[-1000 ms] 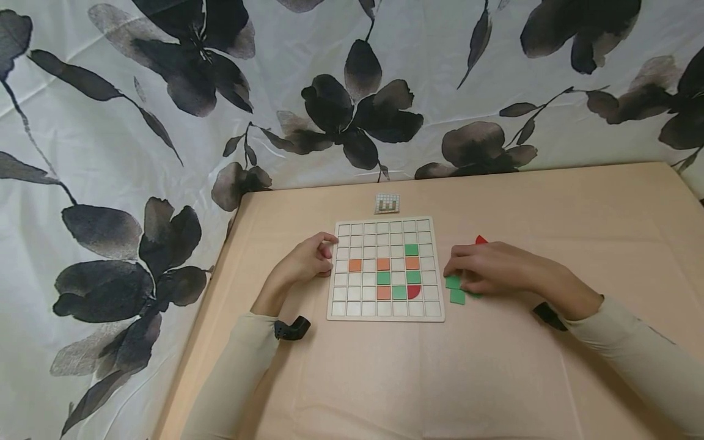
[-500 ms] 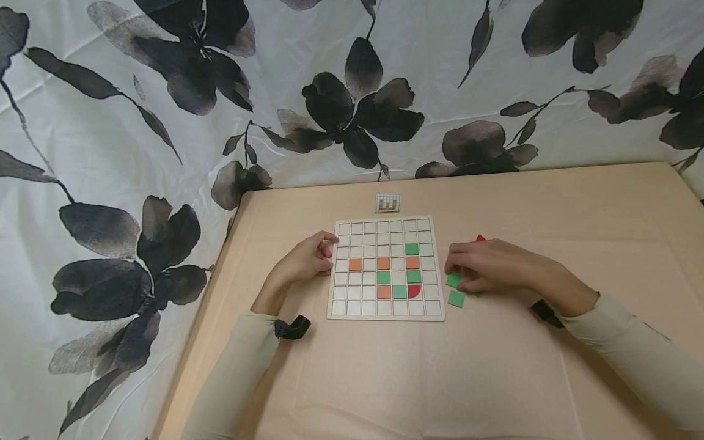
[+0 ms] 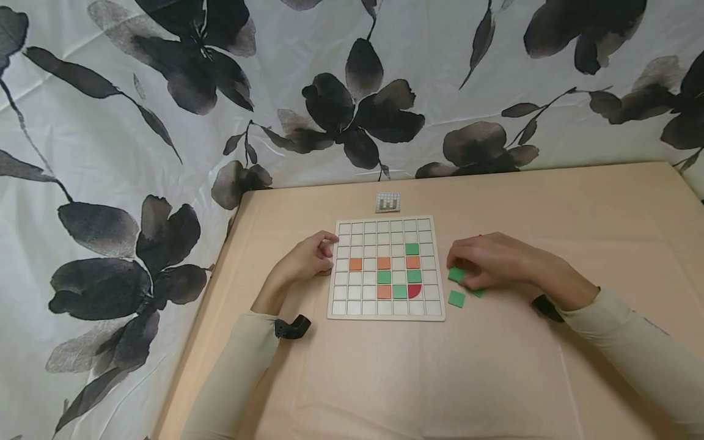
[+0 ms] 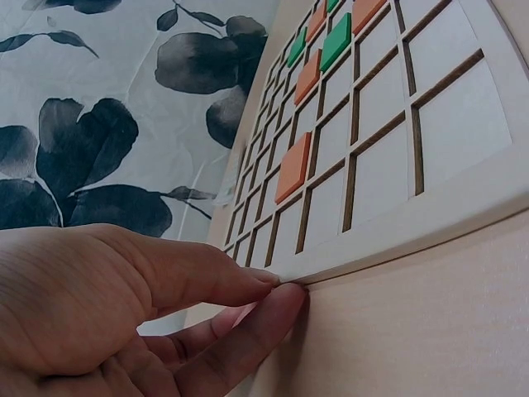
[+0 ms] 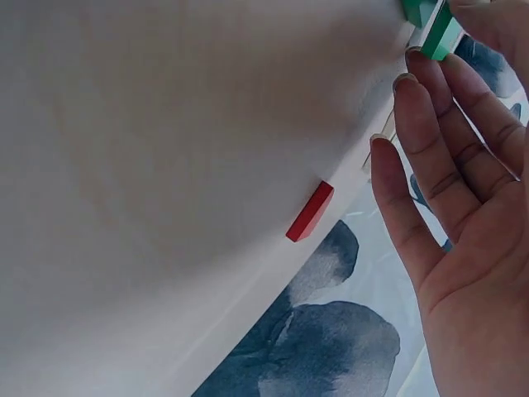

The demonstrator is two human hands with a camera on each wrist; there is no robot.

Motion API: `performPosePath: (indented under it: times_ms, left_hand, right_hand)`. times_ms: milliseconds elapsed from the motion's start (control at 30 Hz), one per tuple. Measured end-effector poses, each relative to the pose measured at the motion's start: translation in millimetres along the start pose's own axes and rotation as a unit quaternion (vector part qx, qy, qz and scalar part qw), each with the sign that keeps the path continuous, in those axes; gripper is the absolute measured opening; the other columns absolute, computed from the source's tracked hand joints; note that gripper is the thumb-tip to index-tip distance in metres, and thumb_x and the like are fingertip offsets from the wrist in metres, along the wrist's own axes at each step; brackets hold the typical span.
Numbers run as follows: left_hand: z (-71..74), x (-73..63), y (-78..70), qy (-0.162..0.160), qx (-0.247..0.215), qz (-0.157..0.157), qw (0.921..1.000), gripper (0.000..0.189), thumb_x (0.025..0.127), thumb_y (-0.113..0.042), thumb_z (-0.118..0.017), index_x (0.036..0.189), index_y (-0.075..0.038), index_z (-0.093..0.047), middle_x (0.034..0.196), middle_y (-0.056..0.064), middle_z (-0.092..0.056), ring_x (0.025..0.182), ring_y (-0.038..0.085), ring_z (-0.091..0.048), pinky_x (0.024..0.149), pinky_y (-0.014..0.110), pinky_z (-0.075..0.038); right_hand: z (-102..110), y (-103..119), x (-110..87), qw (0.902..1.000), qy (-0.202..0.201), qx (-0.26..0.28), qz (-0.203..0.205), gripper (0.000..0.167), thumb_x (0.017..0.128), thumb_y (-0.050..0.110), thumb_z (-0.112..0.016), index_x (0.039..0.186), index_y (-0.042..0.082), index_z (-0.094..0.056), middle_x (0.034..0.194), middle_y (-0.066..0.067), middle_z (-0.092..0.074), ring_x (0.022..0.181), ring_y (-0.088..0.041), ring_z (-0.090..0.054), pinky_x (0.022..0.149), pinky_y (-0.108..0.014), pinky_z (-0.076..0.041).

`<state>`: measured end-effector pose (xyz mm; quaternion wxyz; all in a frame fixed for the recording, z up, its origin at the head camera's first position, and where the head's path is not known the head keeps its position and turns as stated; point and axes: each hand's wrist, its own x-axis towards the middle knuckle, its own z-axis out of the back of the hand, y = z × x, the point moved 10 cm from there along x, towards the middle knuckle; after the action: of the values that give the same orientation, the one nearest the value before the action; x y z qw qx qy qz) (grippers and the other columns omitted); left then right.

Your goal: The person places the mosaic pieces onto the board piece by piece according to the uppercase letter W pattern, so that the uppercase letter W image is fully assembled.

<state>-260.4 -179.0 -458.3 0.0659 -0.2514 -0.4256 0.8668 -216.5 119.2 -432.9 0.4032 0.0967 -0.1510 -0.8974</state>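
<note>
A white square grid board [image 3: 396, 233] lies on the table with orange and green square tiles and one rounded red piece [image 3: 414, 291] set in its cells. At its left edge, my left hand [image 3: 305, 260] pinches the rim between thumb and finger, as the left wrist view shows. My right hand [image 3: 497, 263] is just right of the board. In the right wrist view it pinches a green tile [image 5: 440, 37] between thumb and fingertips. One loose green tile [image 3: 456, 299] lies below that hand, and another [image 3: 477, 293] is partly hidden under it.
Behind the board lies a small card [image 3: 387, 203] with a grid pattern. A red piece [image 5: 311, 212] rests on the table near the right hand, mostly hidden in the head view. Floral fabric [image 3: 341, 122] hangs beyond the table's back edge.
My right hand has shifted slightly, its fingers lifting a little with the green tile. The lower loose green tile turned a bit. My left hand stays at the board's edge.
</note>
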Motion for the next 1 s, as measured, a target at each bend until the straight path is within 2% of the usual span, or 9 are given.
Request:
performPosePath:
  times_ms: [167, 333, 700, 1000]
  left_hand:
    - [0.0, 0.0, 0.8, -0.001, -0.001, 0.002, 1.0, 0.054, 0.09, 0.013, -0.063, 0.14, -0.003, -0.049, 0.1, 0.013, -0.049, 0.079, 0.019, -0.053, 0.07, 0.028, -0.056]
    - [-0.1, -0.2, 1.1, -0.002, -0.002, 0.002, 1.0, 0.055, 0.09, 0.013, -0.063, 0.14, -0.003, -0.049, 0.1, 0.014, -0.049, 0.079, 0.019, -0.053, 0.07, 0.028, -0.056]
    - [-0.7, -2.4, 0.3, -0.001, -0.004, 0.007, 1.0, 0.055, 0.09, 0.013, -0.062, 0.141, -0.002, -0.048, 0.101, 0.015, -0.05, 0.079, 0.019, -0.053, 0.071, 0.029, -0.056]
    - [-0.1, -0.9, 1.2, -0.002, -0.002, 0.004, 1.0, 0.055, 0.09, 0.013, -0.062, 0.141, -0.003, -0.048, 0.101, 0.014, -0.049, 0.08, 0.019, -0.053, 0.071, 0.029, -0.056]
  right_hand:
    - [4.0, -2.4, 1.3, 1.0, -0.006, -0.001, -0.008, 0.021, 0.081, 0.026, -0.079, 0.098, 0.028, -0.068, 0.084, 0.017, -0.057, 0.077, -0.005, -0.055, 0.07, -0.024, -0.047]
    - [8.6, 1.1, 5.2, 0.9999, -0.016, -0.001, 0.004, 0.021, 0.082, 0.026, -0.078, 0.1, 0.029, -0.067, 0.083, 0.017, -0.056, 0.076, -0.004, -0.053, 0.066, -0.023, -0.043]
    - [11.4, 19.9, 29.5, 0.9997, 0.0, 0.023, 0.01, 0.025, 0.084, 0.03, -0.078, 0.107, 0.028, -0.069, 0.088, 0.015, -0.059, 0.077, -0.003, -0.051, 0.064, -0.023, -0.043]
    - [13.0, 49.9, 55.3, 0.9977, -0.004, 0.016, 0.065, 0.025, 0.085, 0.029, -0.076, 0.108, 0.026, -0.069, 0.093, 0.013, -0.063, 0.08, -0.005, -0.053, 0.067, -0.024, -0.043]
